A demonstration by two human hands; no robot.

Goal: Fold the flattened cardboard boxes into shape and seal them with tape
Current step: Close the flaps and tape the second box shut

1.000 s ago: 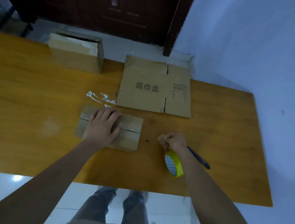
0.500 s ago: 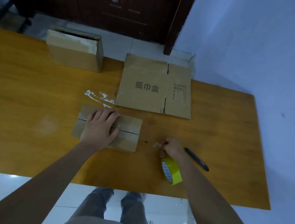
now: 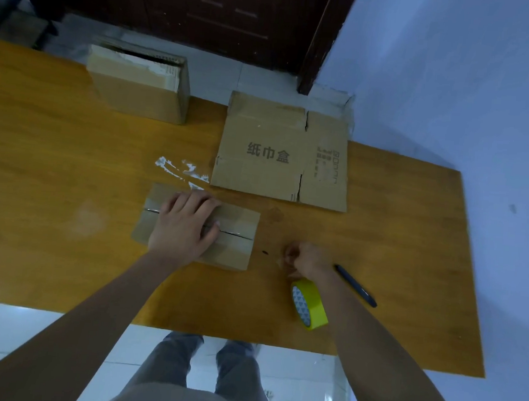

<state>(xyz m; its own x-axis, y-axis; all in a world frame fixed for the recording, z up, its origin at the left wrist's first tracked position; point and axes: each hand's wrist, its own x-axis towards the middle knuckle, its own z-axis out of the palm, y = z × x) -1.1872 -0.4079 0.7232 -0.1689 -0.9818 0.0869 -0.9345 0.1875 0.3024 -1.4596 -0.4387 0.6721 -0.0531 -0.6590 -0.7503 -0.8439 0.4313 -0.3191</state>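
A small folded cardboard box [image 3: 238, 230] lies on the wooden table [image 3: 53, 168] with its top flaps meeting in a seam. My left hand [image 3: 185, 225] rests flat on those flaps and presses them down. To the right of the box, my right hand [image 3: 307, 260] has curled fingers and pinches a small pale end of tape [image 3: 280, 261] just above the table. The yellow tape roll [image 3: 309, 303] sits at my right wrist; I cannot tell whether it hangs on the wrist or stands beside it. A flattened printed cardboard box [image 3: 279, 154] lies beyond.
A dark pen [image 3: 356, 286] lies right of my right hand. A taller cardboard box [image 3: 138, 92] stands at the table's far edge. White tape scraps [image 3: 180, 171] stick to the table above the small box. A dark door and blue wall lie beyond.
My right hand has shifted slightly toward me and now shows a pale tape end between its fingertips. The roll moved with it. My left hand has stayed on the box.
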